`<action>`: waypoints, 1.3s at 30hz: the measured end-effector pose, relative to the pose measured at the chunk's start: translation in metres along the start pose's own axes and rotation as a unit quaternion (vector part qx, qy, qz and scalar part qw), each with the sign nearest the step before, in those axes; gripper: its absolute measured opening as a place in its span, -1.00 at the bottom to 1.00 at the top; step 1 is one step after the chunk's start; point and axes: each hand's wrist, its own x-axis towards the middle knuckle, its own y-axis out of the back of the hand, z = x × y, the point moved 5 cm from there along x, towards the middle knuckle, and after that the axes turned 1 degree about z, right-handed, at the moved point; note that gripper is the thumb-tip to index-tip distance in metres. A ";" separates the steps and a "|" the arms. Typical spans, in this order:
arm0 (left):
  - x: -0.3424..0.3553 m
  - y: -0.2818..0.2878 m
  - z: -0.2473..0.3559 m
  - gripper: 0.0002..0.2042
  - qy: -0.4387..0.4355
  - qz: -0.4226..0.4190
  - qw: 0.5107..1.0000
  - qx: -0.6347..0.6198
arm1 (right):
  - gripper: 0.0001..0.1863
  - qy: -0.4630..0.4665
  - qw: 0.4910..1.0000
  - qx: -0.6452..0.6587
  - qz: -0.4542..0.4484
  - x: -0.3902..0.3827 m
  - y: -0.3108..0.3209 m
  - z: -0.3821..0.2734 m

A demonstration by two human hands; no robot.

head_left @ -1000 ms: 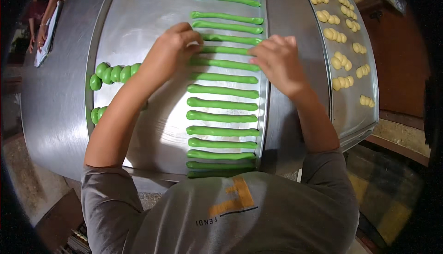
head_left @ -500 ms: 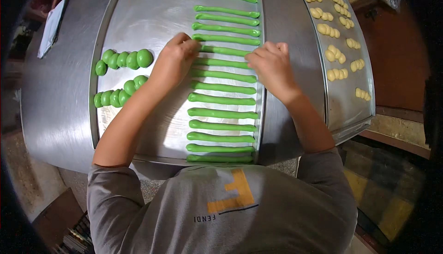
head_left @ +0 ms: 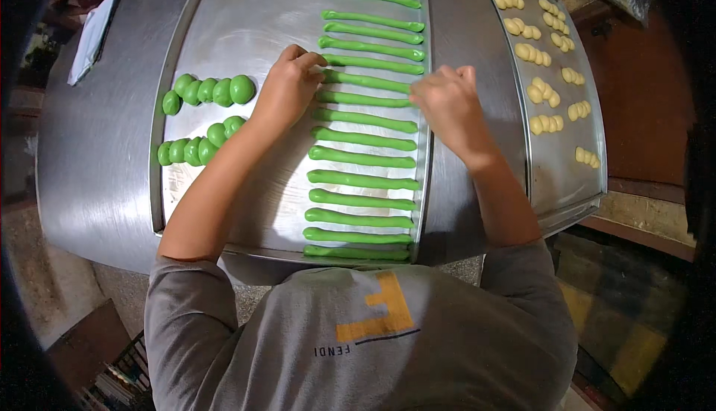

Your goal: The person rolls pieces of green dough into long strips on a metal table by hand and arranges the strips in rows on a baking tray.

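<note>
Many long green dough strips (head_left: pixel 362 180) lie side by side in a column on a metal tray (head_left: pixel 246 16), running left to right. My left hand (head_left: pixel 289 86) is closed, fingers curled in a pinch at the left end of one strip near the middle of the column. At the right ends of the strips, by the tray's right rim, my right hand (head_left: pixel 450 109) is curled closed and slightly blurred. Its fingertips meet a strip's end, though the exact contact is partly hidden.
Two rows of green dough balls (head_left: pixel 221 92) sit at the tray's left side, the nearer one partly behind my left forearm. A second tray (head_left: pixel 556 165) at the right carries pale yellow knotted dough pieces (head_left: pixel 543 92). Far left lies a white cloth-like item (head_left: pixel 93 36) on the metal table (head_left: pixel 82 150).
The view has shifted slightly, so the tray appears further right. My right hand has moved a little to the right and nearer; my left stays by the strips' left ends.
</note>
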 end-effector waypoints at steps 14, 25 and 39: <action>-0.029 0.057 0.024 -0.79 -0.018 -0.006 1.000 -0.006 | -0.96 -0.043 0.993 0.075 0.075 -0.020 0.028 -0.026; -0.214 0.147 0.023 -0.75 0.055 0.172 0.979 0.096 | -0.75 -0.080 0.980 0.178 -0.027 -0.117 0.051 -0.159; -0.305 0.141 -0.011 -0.61 0.083 0.145 0.981 0.096 | -0.64 -0.179 0.960 0.152 -0.154 -0.098 0.026 -0.146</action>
